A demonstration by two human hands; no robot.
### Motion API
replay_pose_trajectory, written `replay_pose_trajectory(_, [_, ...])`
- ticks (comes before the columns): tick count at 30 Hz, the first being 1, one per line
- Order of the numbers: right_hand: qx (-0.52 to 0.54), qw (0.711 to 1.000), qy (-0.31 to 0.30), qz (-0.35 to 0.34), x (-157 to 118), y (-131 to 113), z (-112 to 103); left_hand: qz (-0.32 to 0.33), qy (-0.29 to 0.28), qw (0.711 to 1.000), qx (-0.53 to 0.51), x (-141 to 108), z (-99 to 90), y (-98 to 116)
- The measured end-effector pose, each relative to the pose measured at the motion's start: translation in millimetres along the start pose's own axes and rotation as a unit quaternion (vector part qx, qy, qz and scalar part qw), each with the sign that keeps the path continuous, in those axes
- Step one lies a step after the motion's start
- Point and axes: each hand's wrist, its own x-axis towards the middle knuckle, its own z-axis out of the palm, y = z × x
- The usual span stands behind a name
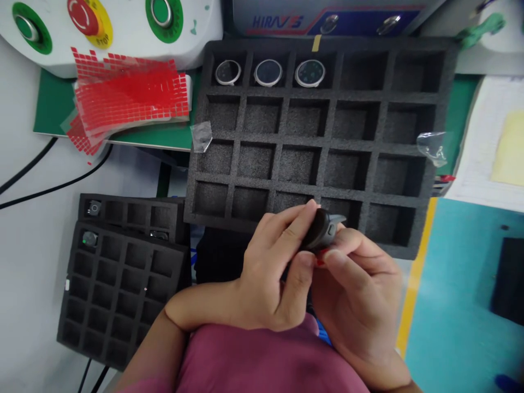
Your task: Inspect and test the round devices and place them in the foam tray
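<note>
Between my two hands is a dark round watch case, tilted so its side with a button shows. My left hand grips it, fingers over the far side and thumb below. My right hand has thumb and forefinger pinched on a small red piece at the lower edge of the watch case. Just beyond my hands lies a black foam tray with square pockets. Three round watch faces sit in its far row, towards the left.
Sheets of small red stickers lie at the left beside a white control panel with green buttons and a red stop button. More foam trays are stacked lower left, holding a few watch parts. Papers lie at the right.
</note>
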Motion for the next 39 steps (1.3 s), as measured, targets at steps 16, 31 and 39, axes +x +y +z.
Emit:
replay_pose_trajectory(16, [-0.054,0.998,0.006,0.026,-1,-3,-2,-0.015,-0.015,1.000,-0.001,1,-2.5,1])
replay_pose_trajectory(31, [0.004,0.999,-0.004,0.041,2,-1,-2,0.006,0.015,0.999,0.041,0,-1.5,-1])
replay_pose_trajectory(39, [0.026,0.993,-0.009,0.119,14,-2,1,0.014,0.000,1.000,-0.012,3,-6.6,-1])
